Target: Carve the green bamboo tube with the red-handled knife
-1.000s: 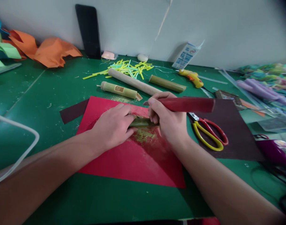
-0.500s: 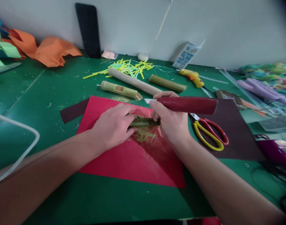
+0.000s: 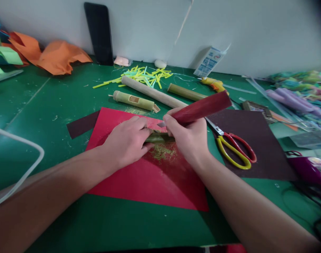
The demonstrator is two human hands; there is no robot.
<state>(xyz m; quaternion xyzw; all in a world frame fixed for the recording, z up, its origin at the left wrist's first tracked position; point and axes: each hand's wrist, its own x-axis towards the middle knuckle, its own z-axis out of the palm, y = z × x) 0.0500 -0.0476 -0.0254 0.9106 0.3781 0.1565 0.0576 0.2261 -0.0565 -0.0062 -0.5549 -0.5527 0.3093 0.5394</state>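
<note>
My left hand (image 3: pixel 130 140) grips the left end of a green bamboo tube (image 3: pixel 162 137), pinning it over a red sheet (image 3: pixel 139 186). In my right hand (image 3: pixel 188 135) is a knife with a dark red wooden handle (image 3: pixel 204 108). Its short blade (image 3: pixel 162 124) points left, just above the tube, and I cannot tell whether it touches. The fingers of that hand are near the tube's right end and partly hide it. Fine greenish shavings (image 3: pixel 163 152) lie on the sheet below the tube.
Scissors (image 3: pixel 233 149) rest on a dark sheet (image 3: pixel 266 154) at right. Behind are a cut bamboo tube (image 3: pixel 132 100), a wooden rod (image 3: pixel 152 92), another bamboo piece (image 3: pixel 187 92) and yellow-green strips (image 3: pixel 142 75). A black phone (image 3: pixel 99 33) leans on the wall; a white cable (image 3: pixel 31 142) curves at left.
The knife has tilted, its handle end swinging up and left while the blade dropped toward the tube. My right hand turned with it. My left hand and the tube look the same.
</note>
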